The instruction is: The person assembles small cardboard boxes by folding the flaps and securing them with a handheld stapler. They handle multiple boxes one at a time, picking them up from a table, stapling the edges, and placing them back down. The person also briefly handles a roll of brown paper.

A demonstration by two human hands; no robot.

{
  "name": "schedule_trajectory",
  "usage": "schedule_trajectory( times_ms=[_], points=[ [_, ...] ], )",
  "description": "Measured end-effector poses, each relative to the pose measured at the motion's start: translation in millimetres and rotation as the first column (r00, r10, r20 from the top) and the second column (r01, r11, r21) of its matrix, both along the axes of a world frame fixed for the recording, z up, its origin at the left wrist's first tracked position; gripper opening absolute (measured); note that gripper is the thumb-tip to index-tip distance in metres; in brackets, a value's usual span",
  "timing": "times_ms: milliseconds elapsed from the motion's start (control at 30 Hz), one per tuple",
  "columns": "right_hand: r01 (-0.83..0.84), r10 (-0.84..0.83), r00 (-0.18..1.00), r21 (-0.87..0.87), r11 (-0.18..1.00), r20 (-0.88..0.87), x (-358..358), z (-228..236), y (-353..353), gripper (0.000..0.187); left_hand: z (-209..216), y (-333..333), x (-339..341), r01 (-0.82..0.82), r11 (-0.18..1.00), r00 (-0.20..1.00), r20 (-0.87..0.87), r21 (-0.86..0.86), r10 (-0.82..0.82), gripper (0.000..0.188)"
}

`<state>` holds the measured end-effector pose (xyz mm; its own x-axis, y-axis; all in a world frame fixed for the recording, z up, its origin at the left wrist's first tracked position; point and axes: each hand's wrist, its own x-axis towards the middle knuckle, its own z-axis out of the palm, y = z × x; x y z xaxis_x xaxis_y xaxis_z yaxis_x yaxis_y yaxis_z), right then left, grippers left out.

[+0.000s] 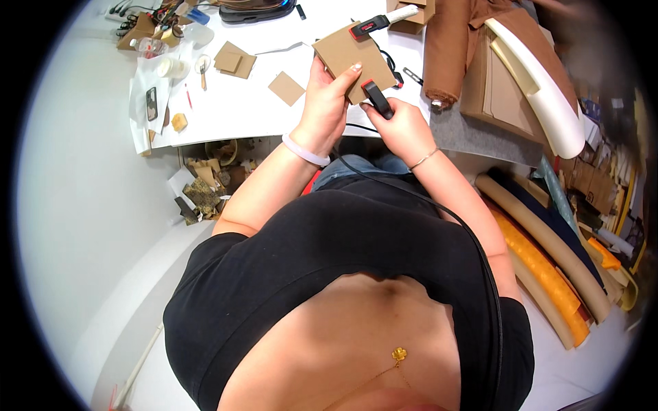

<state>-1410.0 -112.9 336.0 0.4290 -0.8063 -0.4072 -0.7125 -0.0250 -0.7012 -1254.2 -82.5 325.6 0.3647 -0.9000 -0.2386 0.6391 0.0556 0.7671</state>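
My left hand [326,103] grips a brown cardboard piece [349,56] from below, thumb on its face, holding it tilted above the white table's [233,109] front edge. My right hand [401,125] is closed around a black tool with a red trigger [377,98], its tip touching the cardboard's lower right edge. A black cable [439,205] runs from that hand down across my body. A second black and red tool with a white tip [378,22] lies on the table just behind the cardboard.
Small cardboard squares [286,88] and a stacked pair [233,60] lie on the table, with a phone [151,103] and clutter at left. A brown fabric roll [445,55] and white curved panel [541,82] sit right. Fabric rolls [541,267] and a scrap bin [212,178] are on the floor.
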Motion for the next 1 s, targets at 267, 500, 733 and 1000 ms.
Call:
schedule_trajectory(
  times_ms=[267,500,733,1000],
  points=[
    [0.007,-0.007,1.000,-0.016,1.000,-0.009,8,-3,-2,0.050,-1,-1,5,-0.046,0.998,0.999,-0.004,0.041,0.046,0.050],
    [-0.028,0.026,0.999,-0.059,0.998,-0.033,2,-2,-18,0.041,0,2,20,-0.038,0.999,0.999,0.022,0.017,0.038,0.052],
    [-0.100,0.095,0.992,-0.069,0.993,-0.078,2,0,-28,0.045,3,2,23,-0.006,0.999,1.000,0.023,0.048,0.005,0.054],
    [-0.127,0.122,0.989,-0.049,0.991,-0.085,3,-1,-32,0.047,2,2,26,-0.013,0.999,0.999,0.031,0.045,0.012,0.052]
  ],
)
